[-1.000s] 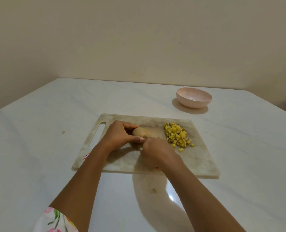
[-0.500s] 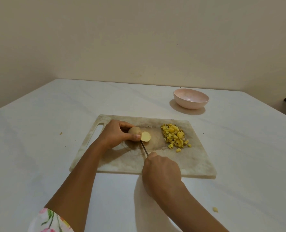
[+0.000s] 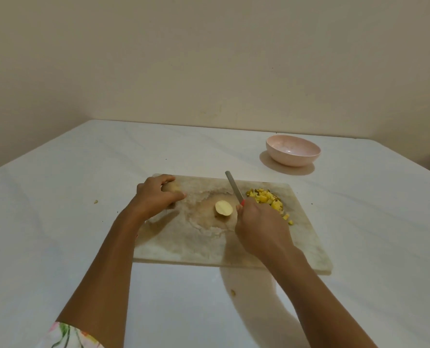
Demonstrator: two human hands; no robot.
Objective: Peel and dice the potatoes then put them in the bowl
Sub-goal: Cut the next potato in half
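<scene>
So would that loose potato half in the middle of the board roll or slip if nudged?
Probably it would rock: the potato half seems to rest on its rounded skin side, pale cut face tilted upward. The cutting board looks damp-stained around it, so it may slide a little. It looks solid, unlikely to squash.

On the board [image 3: 196, 242], her left hand [image 3: 156, 197] gripped a potato [image 3: 170, 188]; the right hand [image 3: 259, 227] held a knife [image 3: 234, 188] beside a cut half [image 3: 223, 207].
</scene>
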